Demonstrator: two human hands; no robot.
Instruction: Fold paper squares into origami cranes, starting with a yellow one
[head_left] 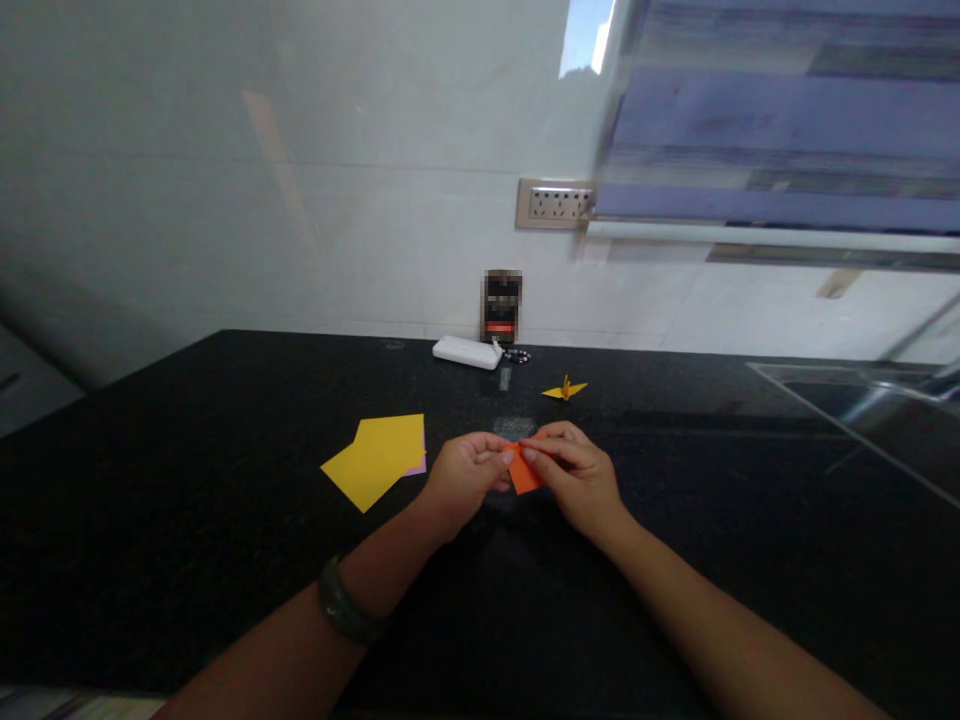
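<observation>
Both hands meet over the black countertop (225, 560) around a small folded orange paper (523, 476). My left hand (465, 474) pinches its left edge with curled fingers. My right hand (574, 470) grips its right side, fingers closed over the top. Most of the paper is hidden between the fingers. A dark band sits on my left wrist (343, 606).
Yellow paper sheets (379, 455) lie left of the hands, a pink sheet peeking out beneath. A folded yellow paper crane (565, 389) stands behind. A white power bank (466, 351) and a small dark box (501, 306) sit by the wall. A sink (870, 410) lies far right.
</observation>
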